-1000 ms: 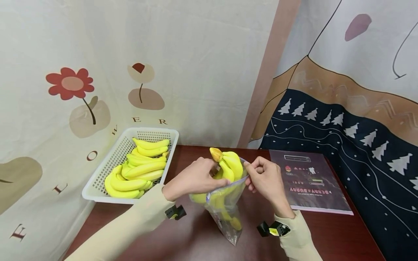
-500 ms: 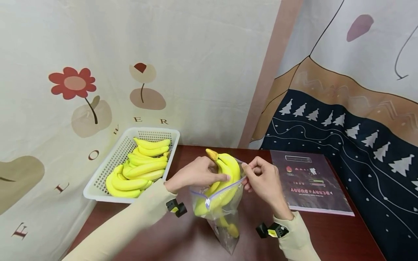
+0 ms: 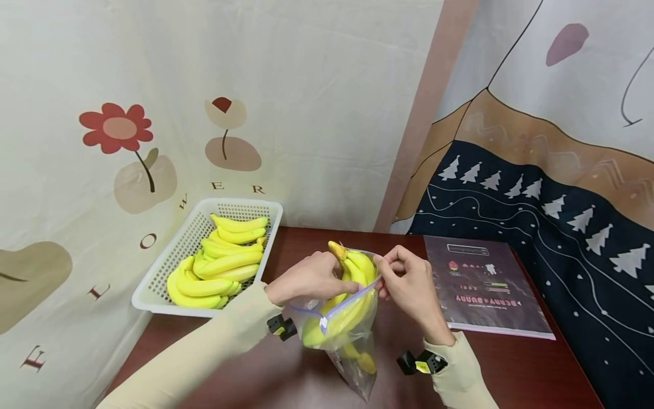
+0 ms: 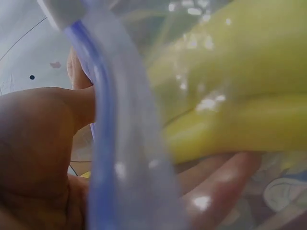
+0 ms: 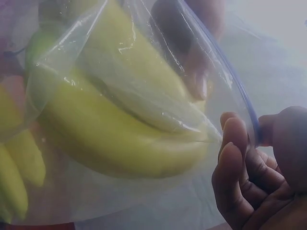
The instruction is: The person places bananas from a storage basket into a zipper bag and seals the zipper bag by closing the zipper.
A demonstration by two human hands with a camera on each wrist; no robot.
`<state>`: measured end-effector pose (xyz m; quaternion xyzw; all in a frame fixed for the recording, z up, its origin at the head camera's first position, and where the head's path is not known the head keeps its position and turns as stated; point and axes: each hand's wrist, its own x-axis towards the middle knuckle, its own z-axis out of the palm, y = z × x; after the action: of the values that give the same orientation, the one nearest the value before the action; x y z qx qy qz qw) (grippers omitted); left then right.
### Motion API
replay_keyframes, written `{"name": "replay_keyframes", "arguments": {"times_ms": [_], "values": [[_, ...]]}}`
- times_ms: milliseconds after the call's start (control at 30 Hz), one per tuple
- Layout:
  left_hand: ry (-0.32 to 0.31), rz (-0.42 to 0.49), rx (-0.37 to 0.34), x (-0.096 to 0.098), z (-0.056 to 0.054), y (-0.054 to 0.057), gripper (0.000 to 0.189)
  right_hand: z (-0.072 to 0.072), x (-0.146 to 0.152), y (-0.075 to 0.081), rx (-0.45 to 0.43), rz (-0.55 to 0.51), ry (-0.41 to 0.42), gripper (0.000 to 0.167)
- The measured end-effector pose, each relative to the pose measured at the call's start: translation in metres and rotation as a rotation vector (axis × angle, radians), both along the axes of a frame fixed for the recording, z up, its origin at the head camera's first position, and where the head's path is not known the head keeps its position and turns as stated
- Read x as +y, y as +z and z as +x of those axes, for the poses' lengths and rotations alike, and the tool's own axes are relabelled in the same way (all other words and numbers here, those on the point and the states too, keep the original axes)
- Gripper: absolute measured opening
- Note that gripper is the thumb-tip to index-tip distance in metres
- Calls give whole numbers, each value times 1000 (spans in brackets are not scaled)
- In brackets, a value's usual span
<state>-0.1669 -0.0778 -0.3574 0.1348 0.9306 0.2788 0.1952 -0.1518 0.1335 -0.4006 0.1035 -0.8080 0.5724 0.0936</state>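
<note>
A bunch of yellow bananas (image 3: 360,264) sits partly inside a clear zip bag (image 3: 365,386), its brown stem end poking above the purple-edged opening. My left hand (image 3: 309,278) grips the bunch at the bag's mouth; in the left wrist view its fingers (image 4: 225,187) show through the plastic, under a banana. With thumb and fingers my right hand (image 3: 409,278) pinches the bag's rim on the right side, as the right wrist view also shows. The white zip slider (image 3: 323,324) hangs at the front of the opening. Lower in the bag, another banana tip (image 3: 365,362) shows.
At the left stands a white perforated basket (image 3: 278,216) with several bananas (image 3: 230,264) in it. A dark printed sheet (image 3: 485,289) lies flat at the right of the brown table (image 3: 245,363). Printed fabric hangs behind the table.
The bunch of bananas has sunk somewhat into the zip bag, and my left hand has moved slightly down with it. My right hand still pinches the rim, shifted a little left.
</note>
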Motion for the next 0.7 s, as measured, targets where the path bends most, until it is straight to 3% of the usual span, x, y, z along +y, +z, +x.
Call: {"name": "replay_keyframes", "arguments": {"times_ms": [133, 267, 367, 500, 600, 700], "values": [[-12, 3, 18, -5, 2, 2, 42, -2, 0, -2, 8, -20, -6, 18], [-17, 106, 75, -17, 5, 2, 28, -4, 4, -4, 11, -28, -21, 19], [39, 153, 154, -28, 6, 1, 20, -5, 9, -3, 2, -32, -16, 22], [165, 61, 249, -41, 6, -3, 32, -5, 11, -2, -14, -39, 2, 23], [183, -22, 229, -52, 5, -9, 38, -5, 13, -2, -26, -41, 13, 23], [100, -9, 159, -60, 1, -15, 34, -5, 14, -1, -37, -46, 16, 22]]}}
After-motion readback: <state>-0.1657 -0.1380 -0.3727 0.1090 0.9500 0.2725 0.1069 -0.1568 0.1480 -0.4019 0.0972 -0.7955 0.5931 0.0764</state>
